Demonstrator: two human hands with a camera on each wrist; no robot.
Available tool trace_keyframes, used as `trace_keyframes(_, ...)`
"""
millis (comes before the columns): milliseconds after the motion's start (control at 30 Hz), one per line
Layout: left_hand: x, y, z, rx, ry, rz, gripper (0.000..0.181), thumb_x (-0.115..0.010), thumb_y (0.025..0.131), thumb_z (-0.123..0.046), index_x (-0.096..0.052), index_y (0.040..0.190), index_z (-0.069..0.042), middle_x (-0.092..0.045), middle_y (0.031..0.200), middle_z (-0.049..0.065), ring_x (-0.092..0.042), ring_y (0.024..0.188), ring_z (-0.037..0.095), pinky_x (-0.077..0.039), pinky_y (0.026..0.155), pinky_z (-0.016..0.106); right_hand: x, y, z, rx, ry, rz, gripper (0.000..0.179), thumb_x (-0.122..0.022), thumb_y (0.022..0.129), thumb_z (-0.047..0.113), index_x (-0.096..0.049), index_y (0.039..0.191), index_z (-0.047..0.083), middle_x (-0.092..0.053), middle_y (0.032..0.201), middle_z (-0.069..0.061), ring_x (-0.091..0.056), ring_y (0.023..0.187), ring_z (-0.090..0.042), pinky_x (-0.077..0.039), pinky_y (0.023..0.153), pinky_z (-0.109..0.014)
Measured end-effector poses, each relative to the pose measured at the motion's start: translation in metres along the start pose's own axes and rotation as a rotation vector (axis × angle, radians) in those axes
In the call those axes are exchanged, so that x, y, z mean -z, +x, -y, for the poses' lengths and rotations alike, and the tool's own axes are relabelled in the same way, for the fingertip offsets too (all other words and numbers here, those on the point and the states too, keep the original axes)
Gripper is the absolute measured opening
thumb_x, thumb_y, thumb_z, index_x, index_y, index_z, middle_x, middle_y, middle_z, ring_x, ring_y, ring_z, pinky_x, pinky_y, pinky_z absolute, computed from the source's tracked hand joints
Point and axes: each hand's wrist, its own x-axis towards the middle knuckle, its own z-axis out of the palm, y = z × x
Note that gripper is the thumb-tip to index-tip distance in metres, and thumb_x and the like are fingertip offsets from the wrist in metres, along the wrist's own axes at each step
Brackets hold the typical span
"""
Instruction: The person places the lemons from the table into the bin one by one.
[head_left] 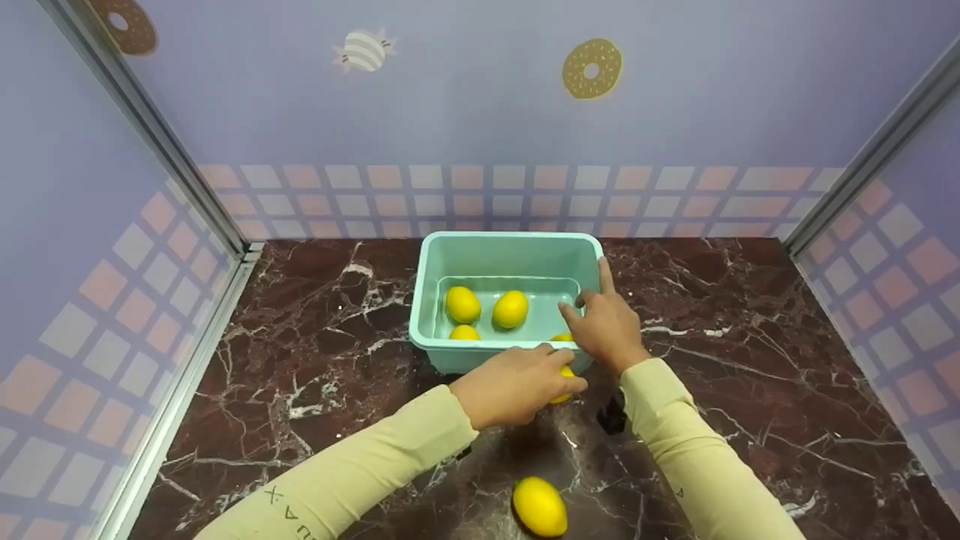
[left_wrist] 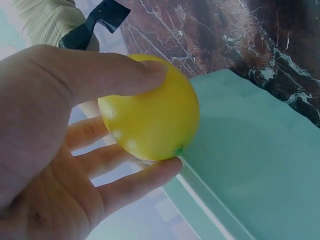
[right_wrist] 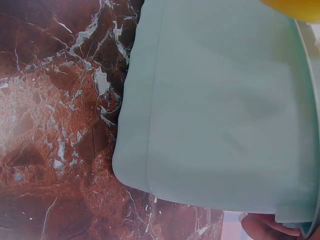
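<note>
A lemon (left_wrist: 155,115) is pinched between the thumb and fingers of my left hand (head_left: 517,386), just in front of the bin's near rim. In the head view most of that lemon is hidden by the fingers. The light green plastic bin (head_left: 510,236) holds several lemons, among them one at left (head_left: 463,305) and one near the middle (head_left: 510,309); others are partly hidden behind the front wall. My right hand (head_left: 611,326) grips the bin's right rim near the front corner. In the right wrist view, its fingertips (right_wrist: 265,227) show at the bin's edge.
Another lemon (head_left: 540,507) lies on the dark marbled tabletop (head_left: 322,360), near the front, between the forearms. Behind the bin stands a lilac wall (head_left: 480,112) with printed sweets and checks. Side panels with metal edge strips (head_left: 172,382) bound the table.
</note>
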Motion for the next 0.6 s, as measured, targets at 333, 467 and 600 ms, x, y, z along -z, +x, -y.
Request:
trace_keyframes(333, 0.006, -0.003, 0.004, 0.016, 0.002, -0.034, 0.027, -0.061, 0.094, -0.018, -0.061, 0.119, -0.027, -0.059, 0.110, -0.001, -0.060, 0.088, 0.019, -0.054, 0.061, 0.030, -0.001, 0.000, 0.000, -0.004, -0.012, -0.010, 0.048, -0.053, 0.093, 0.046, -0.070, 0.106, 0.003, -0.009, 0.164, -0.010, -0.062, 0.105, -0.038, -0.051, 0.081, -0.055)
trace_keyframes(467, 0.008, -0.002, 0.007, 0.013, 0.006, -0.065, 0.028, -0.064, 0.091, -0.015, -0.062, 0.116, -0.027, -0.058, 0.112, 0.000, -0.061, 0.088, 0.018, -0.054, 0.062, 0.030, -0.001, 0.000, 0.000, 0.000, -0.008, -0.012, 0.049, -0.054, 0.093, 0.046, -0.069, 0.107, 0.002, -0.009, 0.163, -0.011, -0.062, 0.107, -0.039, -0.051, 0.084, -0.055)
trace_keyframes(600, 0.010, 0.000, 0.010, 0.013, -0.018, -0.078, 0.029, -0.063, 0.091, -0.015, -0.062, 0.118, -0.026, -0.057, 0.118, 0.001, -0.061, 0.089, 0.018, -0.055, 0.065, 0.029, -0.001, 0.001, -0.001, 0.001, 0.003, -0.013, 0.048, -0.054, 0.093, 0.046, -0.069, 0.108, 0.002, -0.009, 0.163, -0.012, -0.062, 0.107, -0.038, -0.051, 0.082, -0.055)
